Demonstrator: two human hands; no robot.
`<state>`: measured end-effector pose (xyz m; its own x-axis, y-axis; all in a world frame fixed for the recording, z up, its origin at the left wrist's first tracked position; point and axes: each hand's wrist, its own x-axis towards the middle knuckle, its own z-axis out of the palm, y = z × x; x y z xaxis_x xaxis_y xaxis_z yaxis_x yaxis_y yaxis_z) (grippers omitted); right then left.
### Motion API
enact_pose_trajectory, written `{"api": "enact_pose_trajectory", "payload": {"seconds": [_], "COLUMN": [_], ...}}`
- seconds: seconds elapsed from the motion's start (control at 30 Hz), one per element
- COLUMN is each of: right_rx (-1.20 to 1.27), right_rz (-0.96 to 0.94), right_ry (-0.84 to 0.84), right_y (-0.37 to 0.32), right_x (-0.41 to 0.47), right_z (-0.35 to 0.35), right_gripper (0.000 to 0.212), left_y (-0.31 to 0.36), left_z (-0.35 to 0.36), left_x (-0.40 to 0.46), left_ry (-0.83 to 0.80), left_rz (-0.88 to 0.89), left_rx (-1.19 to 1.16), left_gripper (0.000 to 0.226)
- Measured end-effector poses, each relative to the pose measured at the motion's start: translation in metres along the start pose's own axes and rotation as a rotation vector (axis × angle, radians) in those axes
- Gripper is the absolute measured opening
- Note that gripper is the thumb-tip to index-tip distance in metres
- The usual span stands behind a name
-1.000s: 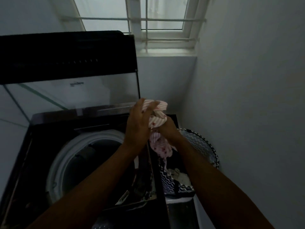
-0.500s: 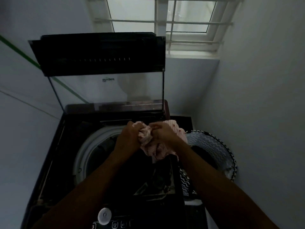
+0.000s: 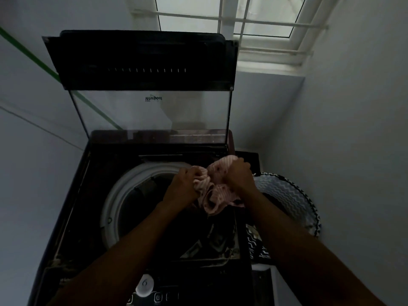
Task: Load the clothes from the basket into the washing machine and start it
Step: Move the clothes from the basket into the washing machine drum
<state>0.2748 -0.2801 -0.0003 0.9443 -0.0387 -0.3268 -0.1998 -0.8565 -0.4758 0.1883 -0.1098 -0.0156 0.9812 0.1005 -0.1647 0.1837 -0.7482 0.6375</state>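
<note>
Two hands — left hand (image 3: pixel 184 188) and right hand (image 3: pixel 239 173) — each grip closed on one pink garment (image 3: pixel 217 191) above washing machine (image 3: pixel 72 195) drum's right rim; one basket (image 3: pixel 293 195) just right, wall close.

single head view, wide-angle, looks steeply down and forward, close over the open washing machine (image 3: pixel 92 195); basket (image 3: pixel 293 195) just right of the hands, window (image 3: pixel 231 18) far beyond them.
</note>
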Motion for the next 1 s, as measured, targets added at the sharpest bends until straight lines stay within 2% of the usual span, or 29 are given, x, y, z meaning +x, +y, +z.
{"api": "enact_pose_trajectory", "payload": {"seconds": [0.07, 0.1, 0.17, 0.2, 0.27, 0.33, 0.4, 0.47, 0.5, 0.57, 0.63, 0.67, 0.73, 0.83, 1.0], "right_rx": [0.007, -0.034, -0.008, 0.088, 0.217, 0.293, 0.486, 0.539, 0.424, -0.051, -0.46, -0.566, -0.643, -0.604, -0.097], "right_rz": [-0.093, -0.169, -0.298, -0.305, -0.293, -0.229, -0.127, -0.101, -0.163, -0.375, -0.473, -0.463, -0.418, -0.427, -0.471], "right_ry": [0.11, 0.101, 0.008, -0.055, -0.193, -0.328, -0.485, -0.54, -0.484, -0.271, -0.097, -0.064, -0.102, -0.278, -0.483], "right_y": [-0.02, -0.031, -0.053, -0.062, -0.073, -0.076, -0.072, -0.068, -0.064, -0.058, -0.051, -0.048, -0.047, -0.059, -0.095], "right_x": [-0.004, -0.007, -0.016, -0.02, -0.021, -0.021, -0.024, -0.024, -0.022, -0.011, -0.007, -0.008, -0.011, -0.013, -0.029], "right_z": [-0.003, -0.003, -0.001, 0.002, 0.013, 0.022, 0.024, 0.027, 0.029, 0.03, 0.031, 0.033, 0.037, 0.048, 0.074], "right_gripper": [0.055, 0.044, 0.023, 0.016, 0.009, 0.014, 0.018, 0.018, 0.018, 0.025, 0.037, 0.039, 0.037, 0.03, 0.033], "left_y": [0.004, 0.007, 0.01, 0.011, 0.006, -0.006, -0.017, -0.03, -0.035, -0.046, -0.053, -0.055, -0.055, -0.051, -0.048], "left_z": [0.001, 0.0, -0.004, -0.006, -0.01, -0.018, -0.028, -0.035, -0.037, -0.039, -0.041, -0.042, -0.044, -0.048, -0.048], "left_x": [0.003, 0.004, 0.006, 0.005, 0.001, -0.003, -0.005, -0.009, -0.011, -0.016, -0.019, -0.022, -0.026, -0.032, -0.035], "left_ry": [0.008, 0.01, -0.002, -0.013, 0.004, 0.068, 0.118, 0.146, 0.182, 0.259, 0.296, 0.312, 0.331, 0.364, 0.387], "left_rz": [-0.004, -0.024, -0.056, -0.047, 0.003, -0.001, -0.067, -0.148, -0.18, -0.25, -0.328, -0.352, -0.364, -0.349, -0.366], "left_rx": [-0.056, -0.094, -0.211, -0.245, -0.236, -0.201, -0.112, -0.061, -0.061, -0.052, -0.036, -0.037, -0.047, -0.091, -0.096], "left_gripper": [0.065, 0.073, 0.088, 0.09, 0.083, 0.064, 0.04, 0.023, 0.021, 0.021, 0.024, 0.026, 0.027, 0.026, 0.025]}}
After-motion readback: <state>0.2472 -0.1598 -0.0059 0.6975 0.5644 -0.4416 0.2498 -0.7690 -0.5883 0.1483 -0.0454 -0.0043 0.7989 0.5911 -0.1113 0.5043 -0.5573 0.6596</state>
